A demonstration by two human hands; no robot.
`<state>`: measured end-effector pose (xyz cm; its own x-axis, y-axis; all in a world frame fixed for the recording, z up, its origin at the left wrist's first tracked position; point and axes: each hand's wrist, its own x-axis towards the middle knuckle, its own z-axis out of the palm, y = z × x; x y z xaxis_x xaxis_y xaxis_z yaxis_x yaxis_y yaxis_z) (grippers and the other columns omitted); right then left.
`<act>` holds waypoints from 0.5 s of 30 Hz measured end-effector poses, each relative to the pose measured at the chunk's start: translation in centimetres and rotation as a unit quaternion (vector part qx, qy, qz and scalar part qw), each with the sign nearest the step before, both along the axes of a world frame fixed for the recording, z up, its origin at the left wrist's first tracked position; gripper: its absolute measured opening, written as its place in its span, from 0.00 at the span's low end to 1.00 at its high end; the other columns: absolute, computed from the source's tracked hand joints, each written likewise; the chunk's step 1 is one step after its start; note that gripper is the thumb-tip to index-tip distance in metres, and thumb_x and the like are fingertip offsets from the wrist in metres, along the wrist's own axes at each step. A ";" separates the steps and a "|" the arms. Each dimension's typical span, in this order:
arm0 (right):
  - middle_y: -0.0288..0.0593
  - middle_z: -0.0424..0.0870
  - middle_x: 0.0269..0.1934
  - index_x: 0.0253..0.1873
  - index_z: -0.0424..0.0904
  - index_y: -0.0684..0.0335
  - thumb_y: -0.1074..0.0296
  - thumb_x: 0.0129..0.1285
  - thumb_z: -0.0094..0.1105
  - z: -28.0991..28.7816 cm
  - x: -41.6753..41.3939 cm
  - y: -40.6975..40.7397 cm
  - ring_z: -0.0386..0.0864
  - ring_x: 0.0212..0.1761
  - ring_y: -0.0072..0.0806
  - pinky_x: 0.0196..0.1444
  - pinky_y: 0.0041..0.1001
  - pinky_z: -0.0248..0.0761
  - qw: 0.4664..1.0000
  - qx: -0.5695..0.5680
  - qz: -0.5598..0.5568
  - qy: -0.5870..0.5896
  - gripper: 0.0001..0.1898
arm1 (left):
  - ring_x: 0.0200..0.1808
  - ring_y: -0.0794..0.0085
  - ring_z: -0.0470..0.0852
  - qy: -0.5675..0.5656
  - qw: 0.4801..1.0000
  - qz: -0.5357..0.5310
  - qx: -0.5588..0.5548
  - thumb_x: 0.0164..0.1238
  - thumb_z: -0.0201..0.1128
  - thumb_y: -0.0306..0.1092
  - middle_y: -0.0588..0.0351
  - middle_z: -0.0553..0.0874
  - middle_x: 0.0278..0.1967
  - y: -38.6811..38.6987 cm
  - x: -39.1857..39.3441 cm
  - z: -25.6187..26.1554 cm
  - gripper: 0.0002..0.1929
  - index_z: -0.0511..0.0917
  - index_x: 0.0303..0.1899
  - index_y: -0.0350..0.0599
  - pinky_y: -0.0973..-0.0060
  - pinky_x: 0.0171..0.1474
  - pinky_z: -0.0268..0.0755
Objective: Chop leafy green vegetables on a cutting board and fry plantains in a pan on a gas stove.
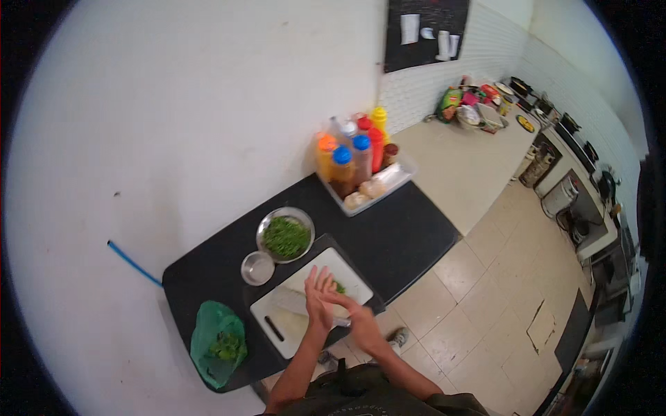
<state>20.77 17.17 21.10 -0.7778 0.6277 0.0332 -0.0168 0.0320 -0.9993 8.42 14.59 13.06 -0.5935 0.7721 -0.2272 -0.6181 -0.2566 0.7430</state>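
My left hand (318,297) is held over the white cutting board (282,333), fingers extended and apart. My right hand (361,320) meets it from the right, its fingers against the left palm; whether anything lies between them is hidden. Some chopped green herbs (339,287) show on the board just beyond the fingers. Beneath the hands lies a pale, flat, blurred thing (291,301), possibly a knife blade. A round metal bowl (310,227) filled with chopped green herbs (285,237) stands behind the board, beside a small metal bowl (257,268).
A green plastic bag (205,333) with leafy greens sits at the black table's (395,239) left end. At the back stands a clear tray (377,196) of squeeze bottles. A beige counter (442,166) adjoins on the right; gas cylinders (561,195) stand beyond the tiled floor.
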 end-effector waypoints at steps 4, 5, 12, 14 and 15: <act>0.43 0.69 0.68 0.65 0.73 0.52 0.49 0.72 0.43 -1.9 7.1 7.2 0.55 0.75 0.48 0.72 0.61 0.33 0.917 0.355 -0.133 -0.126 0.23 | 0.75 0.57 0.54 -0.117 0.963 -0.214 0.118 0.77 0.39 0.58 0.46 0.55 0.73 6.2 12.6 3.4 0.34 0.49 0.74 0.47 0.56 0.74 0.48; 0.42 0.69 0.68 0.63 0.74 0.51 0.50 0.72 0.44 -2.0 10.7 10.4 0.55 0.74 0.49 0.70 0.64 0.32 0.898 0.354 -0.156 -0.209 0.21 | 0.75 0.58 0.53 -0.118 0.968 -0.210 0.065 0.77 0.39 0.58 0.46 0.53 0.74 7.6 16.3 5.5 0.34 0.47 0.75 0.46 0.57 0.75 0.48; 0.43 0.87 0.39 0.55 0.74 0.68 0.62 0.75 0.46 -6.1 34.0 23.9 0.84 0.45 0.33 0.50 0.29 0.74 0.919 -0.089 -0.384 -0.016 0.16 | 0.40 0.67 0.72 -0.161 0.838 -0.520 0.041 0.80 0.42 0.48 0.55 0.71 0.33 15.7 31.6 2.9 0.18 0.69 0.37 0.43 0.68 0.47 0.67; 0.47 0.83 0.49 0.58 0.73 0.67 0.63 0.76 0.42 -6.7 35.5 24.5 0.81 0.51 0.31 0.54 0.30 0.72 0.928 -0.040 -0.365 0.057 0.17 | 0.35 0.73 0.70 -0.120 0.829 -0.547 -0.007 0.81 0.41 0.44 0.59 0.68 0.30 19.6 36.9 2.4 0.17 0.68 0.33 0.43 0.72 0.41 0.67; 0.47 0.79 0.55 0.60 0.73 0.66 0.63 0.76 0.39 -4.1 36.3 25.2 0.80 0.53 0.34 0.56 0.35 0.73 0.916 -0.225 -0.322 0.083 0.18 | 0.35 0.73 0.70 -0.118 0.823 -0.555 -0.003 0.81 0.41 0.44 0.59 0.68 0.30 22.3 38.7 1.8 0.17 0.68 0.33 0.43 0.72 0.41 0.67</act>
